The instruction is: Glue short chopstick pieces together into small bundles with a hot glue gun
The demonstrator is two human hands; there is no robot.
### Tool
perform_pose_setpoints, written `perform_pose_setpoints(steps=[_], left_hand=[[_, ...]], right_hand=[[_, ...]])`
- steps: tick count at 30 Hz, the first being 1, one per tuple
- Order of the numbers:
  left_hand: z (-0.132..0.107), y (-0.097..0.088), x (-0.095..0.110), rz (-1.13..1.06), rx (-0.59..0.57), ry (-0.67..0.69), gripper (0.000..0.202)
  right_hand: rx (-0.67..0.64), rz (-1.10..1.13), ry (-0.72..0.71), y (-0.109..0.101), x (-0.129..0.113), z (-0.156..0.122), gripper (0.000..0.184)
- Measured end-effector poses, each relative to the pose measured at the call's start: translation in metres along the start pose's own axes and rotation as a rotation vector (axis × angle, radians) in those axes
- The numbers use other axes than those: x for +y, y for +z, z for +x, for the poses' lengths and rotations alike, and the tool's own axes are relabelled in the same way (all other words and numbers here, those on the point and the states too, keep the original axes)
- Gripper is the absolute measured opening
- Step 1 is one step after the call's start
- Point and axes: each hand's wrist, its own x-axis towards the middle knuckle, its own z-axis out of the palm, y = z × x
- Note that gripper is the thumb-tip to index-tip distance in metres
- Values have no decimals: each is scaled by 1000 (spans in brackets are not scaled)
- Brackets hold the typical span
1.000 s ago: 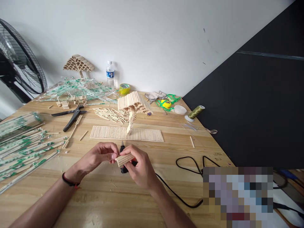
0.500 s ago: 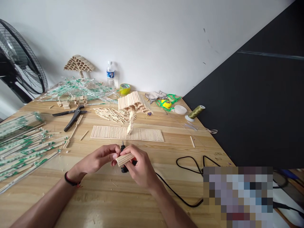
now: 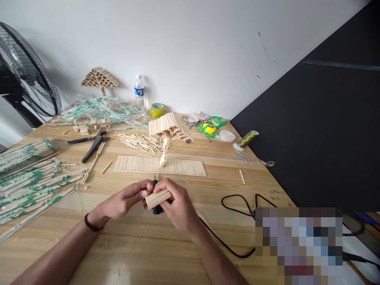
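Observation:
My right hand (image 3: pixel 179 206) grips a small panel of wooden sticks (image 3: pixel 158 198) laid side by side, with thumb below and fingers above. At the panel's left end, my left hand (image 3: pixel 126 200) is closed, its thumb and fingertips pinching the corner. Just behind the hands lies a black glue gun (image 3: pixel 154 182), largely hidden by them. Farther back, a stick mat (image 3: pixel 184 167) lies flat, and a tree-like stick model (image 3: pixel 165 152) with a roof-shaped top stands at it.
Loose cut sticks (image 3: pixel 139 143) are heaped behind the mat. Black pliers (image 3: pixel 94 146) and wrapped stick packs (image 3: pixel 26 186) lie left. A black cord (image 3: pixel 219 242) runs right. Tape (image 3: pixel 157 110), a bottle (image 3: pixel 139 93), a thread spool (image 3: pixel 247 140) and a fan (image 3: pixel 29 71) stand farther off.
The panel has tilted slightly in my hands, showing more of its flat face. Both hands stay close together; the view has shifted a little.

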Motion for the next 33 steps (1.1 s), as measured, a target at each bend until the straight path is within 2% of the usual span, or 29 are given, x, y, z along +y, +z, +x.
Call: perform_pose_setpoints(steps=[4, 13, 18, 22, 26, 33], left_hand=[[-1, 1, 2, -14, 0, -4, 39], [-1, 3, 2, -85, 25, 16, 41], [1, 4, -1, -205, 109, 60, 35], [4, 3, 2, -156, 212, 75, 32], [6, 2, 6, -87, 210, 16, 36], [8, 3, 3, -103, 204, -35, 34]], right_hand=[[-3, 8, -82, -1, 4, 2, 20], [63, 43, -161, 0, 5, 3, 20], [120, 50, -160, -6, 4, 3, 22], [143, 74, -175, -8, 2, 4, 21], [145, 74, -154, -8, 1, 5, 20], [136, 66, -103, -9, 2, 5, 23]])
